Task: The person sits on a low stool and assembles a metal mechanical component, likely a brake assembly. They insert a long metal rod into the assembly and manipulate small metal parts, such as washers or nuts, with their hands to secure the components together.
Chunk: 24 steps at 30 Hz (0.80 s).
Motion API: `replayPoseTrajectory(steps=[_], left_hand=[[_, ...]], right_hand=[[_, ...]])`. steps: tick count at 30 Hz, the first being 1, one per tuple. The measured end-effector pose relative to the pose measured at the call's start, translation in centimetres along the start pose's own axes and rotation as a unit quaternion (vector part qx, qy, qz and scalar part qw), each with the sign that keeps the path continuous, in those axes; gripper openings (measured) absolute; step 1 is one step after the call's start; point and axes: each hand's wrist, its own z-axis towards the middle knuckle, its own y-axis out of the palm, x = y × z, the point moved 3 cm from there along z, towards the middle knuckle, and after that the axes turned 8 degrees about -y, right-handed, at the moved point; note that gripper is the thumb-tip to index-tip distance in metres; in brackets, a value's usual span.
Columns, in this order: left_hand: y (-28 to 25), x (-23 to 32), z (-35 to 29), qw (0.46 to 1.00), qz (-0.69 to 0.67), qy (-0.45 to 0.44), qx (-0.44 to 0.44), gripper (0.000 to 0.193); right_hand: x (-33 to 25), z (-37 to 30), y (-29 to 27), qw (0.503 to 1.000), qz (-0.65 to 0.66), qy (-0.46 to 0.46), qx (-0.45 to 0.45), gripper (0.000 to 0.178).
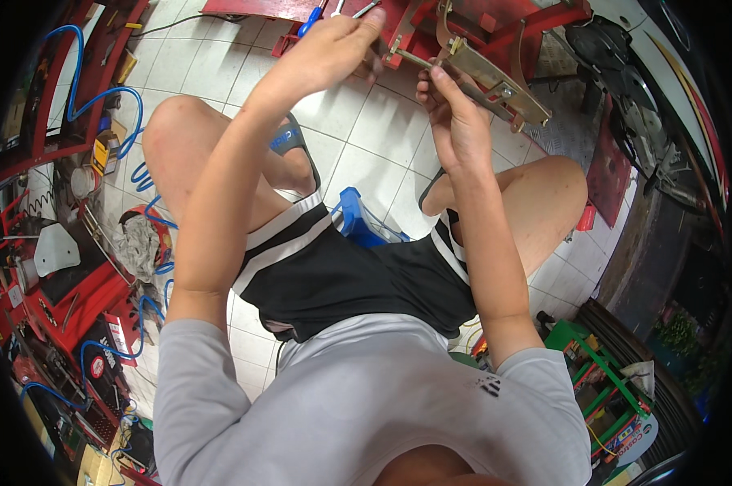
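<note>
"Head view: what's in the containers?"

"A green rack [601, 356] on my right carries mixed items too small to tell."

"Room to move?"

"White tiles [358, 154] lie between my feet, bounded ahead by the red stand [252, 6]."

"Your hands?"

"My right hand [459, 117] pinches a thin metal rod [414, 58] between thumb and fingers, beside the metal plate [491, 77]. My left hand [329, 55] is half curled near the rod's far end; I can't tell whether it grips anything."

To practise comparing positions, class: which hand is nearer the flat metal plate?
The right hand, close beside the flat metal plate; the left hand is farther away, to the left.
</note>
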Motion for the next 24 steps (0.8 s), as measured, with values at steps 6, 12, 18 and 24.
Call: replayPoseTrajectory(steps=[6,12,18,24], left_hand=[[0.2,-0.7,-0.2,0.984,-0.030,0.170,0.039,0.037],[0.3,-0.3,0.2,0.991,-0.046,0.117,0.051,0.038],[-0.1,3.2,-2.3,0.968,-0.109,0.204,0.102,0.039],[0.1,2.4,-1.1,0.935,-0.299,0.188,-0.009,0.043]], right_hand=[[-0.2,0.0,0.2,1.000,0.008,0.004,0.001,0.018],[0.1,0.2,-0.3,0.998,0.052,0.013,0.015,0.020],[0.2,0.1,-0.5,0.998,0.064,0.011,0.015,0.023],[0.2,0.3,-0.8,0.997,0.074,0.002,0.031,0.021]])
